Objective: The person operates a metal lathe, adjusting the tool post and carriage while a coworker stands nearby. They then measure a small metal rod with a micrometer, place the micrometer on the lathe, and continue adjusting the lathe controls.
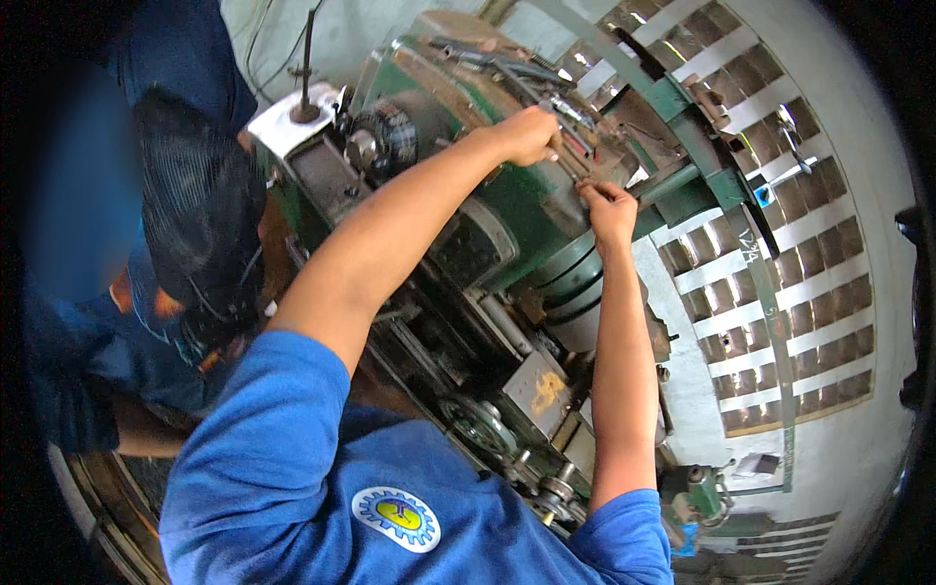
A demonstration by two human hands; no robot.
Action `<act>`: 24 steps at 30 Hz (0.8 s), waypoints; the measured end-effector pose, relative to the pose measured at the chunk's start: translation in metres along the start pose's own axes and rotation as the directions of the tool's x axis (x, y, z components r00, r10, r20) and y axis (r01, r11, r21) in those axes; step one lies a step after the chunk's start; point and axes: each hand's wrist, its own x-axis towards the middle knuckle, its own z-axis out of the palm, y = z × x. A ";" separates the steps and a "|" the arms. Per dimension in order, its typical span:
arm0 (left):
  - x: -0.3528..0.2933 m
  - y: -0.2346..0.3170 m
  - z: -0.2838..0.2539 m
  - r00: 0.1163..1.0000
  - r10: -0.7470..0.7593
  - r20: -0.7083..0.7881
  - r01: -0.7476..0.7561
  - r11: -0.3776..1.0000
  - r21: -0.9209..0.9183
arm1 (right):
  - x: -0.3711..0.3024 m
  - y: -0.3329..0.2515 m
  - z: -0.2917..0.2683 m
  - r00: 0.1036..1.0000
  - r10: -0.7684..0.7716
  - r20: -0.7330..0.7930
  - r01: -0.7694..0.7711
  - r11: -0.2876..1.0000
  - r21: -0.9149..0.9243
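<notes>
Both my arms reach out over the green headstock of a lathe (pixel 522 200). My left hand (pixel 531 135) is closed on one end of a thin, brownish metal bar (pixel 568 168). Close by on the right, my right hand (pixel 611 213) grips the other end with its fingers curled. The bar slants between the hands, just above the top of the headstock; its exact kind is too small to make out. Loose hand tools (pixel 487 60) lie on the machine top, beyond my left hand.
At the left a person in dark blue (pixel 185 58) stands close, beside a dark mesh-backed item (pixel 200 195). A lathe chuck (pixel 385 136) and a white cloth-like sheet (pixel 288 125) are near my left arm. A handwheel (pixel 478 424) sits below. A green metal frame (pixel 673 107) rises at the right.
</notes>
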 end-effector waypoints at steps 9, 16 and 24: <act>-0.009 0.012 -0.012 0.995 -0.102 -0.009 0.101 0.991 -0.087 | -0.024 -0.022 0.003 0.987 -0.100 -0.126 0.067 0.968 -0.242; -0.007 0.009 -0.009 0.991 -0.134 0.006 0.133 0.981 -0.140 | -0.024 -0.021 0.001 0.990 -0.115 -0.086 0.097 0.977 -0.191; -0.006 0.007 -0.016 0.977 -0.190 0.097 0.204 0.963 -0.174 | -0.023 -0.017 -0.001 0.998 -0.064 -0.011 0.062 0.990 -0.124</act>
